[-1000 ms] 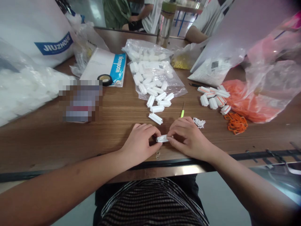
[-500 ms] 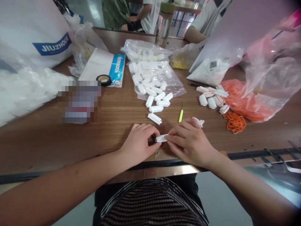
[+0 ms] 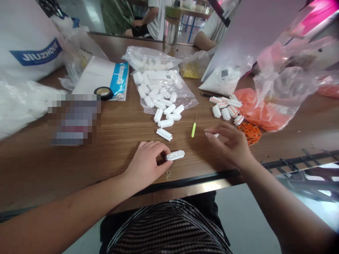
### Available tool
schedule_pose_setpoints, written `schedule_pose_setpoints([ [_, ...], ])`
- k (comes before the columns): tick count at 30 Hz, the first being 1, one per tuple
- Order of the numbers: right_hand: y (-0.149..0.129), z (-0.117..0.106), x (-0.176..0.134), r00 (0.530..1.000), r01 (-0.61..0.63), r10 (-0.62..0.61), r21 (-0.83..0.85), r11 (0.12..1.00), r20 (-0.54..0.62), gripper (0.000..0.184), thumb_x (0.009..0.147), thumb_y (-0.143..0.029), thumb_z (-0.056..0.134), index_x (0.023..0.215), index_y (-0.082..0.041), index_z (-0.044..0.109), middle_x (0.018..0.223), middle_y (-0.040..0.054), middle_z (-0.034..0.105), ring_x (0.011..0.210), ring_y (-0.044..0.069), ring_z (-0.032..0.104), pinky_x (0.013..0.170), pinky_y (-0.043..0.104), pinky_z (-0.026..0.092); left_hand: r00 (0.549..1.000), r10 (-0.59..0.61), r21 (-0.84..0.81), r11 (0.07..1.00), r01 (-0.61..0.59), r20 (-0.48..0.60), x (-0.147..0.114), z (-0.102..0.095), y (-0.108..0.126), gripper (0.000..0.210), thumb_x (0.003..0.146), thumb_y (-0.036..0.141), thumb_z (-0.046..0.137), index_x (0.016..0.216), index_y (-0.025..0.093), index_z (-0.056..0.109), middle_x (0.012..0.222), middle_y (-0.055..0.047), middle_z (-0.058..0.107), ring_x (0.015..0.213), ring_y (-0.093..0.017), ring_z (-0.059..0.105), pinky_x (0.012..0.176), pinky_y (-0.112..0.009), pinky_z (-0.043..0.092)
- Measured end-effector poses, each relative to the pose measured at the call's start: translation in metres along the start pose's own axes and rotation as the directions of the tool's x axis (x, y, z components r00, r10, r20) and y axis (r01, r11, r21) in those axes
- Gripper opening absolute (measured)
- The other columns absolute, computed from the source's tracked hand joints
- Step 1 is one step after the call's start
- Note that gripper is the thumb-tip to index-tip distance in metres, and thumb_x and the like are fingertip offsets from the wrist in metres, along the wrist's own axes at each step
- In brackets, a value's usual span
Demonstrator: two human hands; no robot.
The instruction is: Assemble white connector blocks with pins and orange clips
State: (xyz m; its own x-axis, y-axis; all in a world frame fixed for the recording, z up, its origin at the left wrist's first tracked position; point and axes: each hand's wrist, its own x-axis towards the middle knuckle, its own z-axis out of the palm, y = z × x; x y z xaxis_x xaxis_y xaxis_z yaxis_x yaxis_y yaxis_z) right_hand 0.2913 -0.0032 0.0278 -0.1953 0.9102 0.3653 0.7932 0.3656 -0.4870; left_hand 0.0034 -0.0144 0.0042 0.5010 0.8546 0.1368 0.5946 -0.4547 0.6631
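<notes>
My left hand (image 3: 149,160) pinches one end of a white plastic connector housing (image 3: 176,155) just above the table's front edge. Rows of small holes show along its upper face. Farther right, my right hand (image 3: 231,144) is over a small pile of tiny white pieces (image 3: 215,135), thumb and forefinger slightly apart; the hand partly hides the pile. Between the hands and the back lies a screwdriver (image 3: 194,130) with a yellow-green handle. Several more white housings (image 3: 164,134) lie loose in front of a clear plastic bag (image 3: 185,95).
Right of centre are white housings with orange strips (image 3: 221,102), orange frames (image 3: 250,133) and a bag of orange parts (image 3: 265,109). A notebook (image 3: 90,76) bearing black tape (image 3: 103,93) lies left. A bottle (image 3: 171,33) stands behind; people sit beyond the table.
My right hand has let go of the connector housing and moved right to the small white pieces. My left hand still holds the housing. The view has shifted slightly right.
</notes>
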Motion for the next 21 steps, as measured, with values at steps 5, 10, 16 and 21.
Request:
schedule_pose_setpoints([
  [5,0.058,-0.022,0.006,0.965,-0.151,0.169,-0.104,0.983,0.2,0.023,0.085,-0.036,0.06,0.096,-0.023,0.076,0.104,0.0044,0.073,0.088,0.021,0.065,0.082,0.035,0.049,1.0,-0.004,0.013,1.0,0.004,-0.01,0.0,0.001,0.0,0.009,0.083,0.027,0.067,0.086,0.023,0.059,0.085,0.002,0.067,0.082,-0.019,0.059,0.084,-0.04,0.038],
  [10,0.062,-0.02,0.005,0.925,-0.317,0.347,-0.191,0.929,0.152,0.028,0.083,-0.043,0.061,0.083,-0.02,0.076,0.076,0.0033,0.073,0.066,0.017,0.061,0.061,0.029,0.045,1.0,0.001,0.016,1.0,0.0,-0.011,0.0,0.002,0.0,0.009,0.082,0.026,0.067,0.085,0.024,0.059,0.085,0.002,0.066,0.082,-0.019,0.059,0.084,-0.04,0.037],
  [16,0.068,-0.031,0.004,0.858,-0.459,0.497,-0.244,0.854,0.128,0.03,0.076,-0.046,0.064,0.076,-0.019,0.076,0.06,0.001,0.067,0.057,0.017,0.058,0.054,0.028,0.039,1.0,0.002,0.013,1.0,-0.002,-0.009,0.0,0.001,-0.001,0.009,0.083,0.026,0.067,0.085,0.024,0.059,0.085,0.002,0.066,0.082,-0.019,0.059,0.084,-0.04,0.038],
  [21,0.07,-0.039,0.002,0.832,-0.526,0.539,-0.124,0.842,0.13,0.032,0.072,-0.049,0.066,0.073,-0.019,0.075,0.063,0.0016,0.068,0.059,0.017,0.057,0.053,0.028,0.038,1.0,-0.004,0.016,1.0,0.004,-0.002,0.0,0.001,0.0,0.009,0.082,0.026,0.068,0.085,0.023,0.06,0.085,0.002,0.066,0.082,-0.019,0.059,0.084,-0.041,0.038],
])
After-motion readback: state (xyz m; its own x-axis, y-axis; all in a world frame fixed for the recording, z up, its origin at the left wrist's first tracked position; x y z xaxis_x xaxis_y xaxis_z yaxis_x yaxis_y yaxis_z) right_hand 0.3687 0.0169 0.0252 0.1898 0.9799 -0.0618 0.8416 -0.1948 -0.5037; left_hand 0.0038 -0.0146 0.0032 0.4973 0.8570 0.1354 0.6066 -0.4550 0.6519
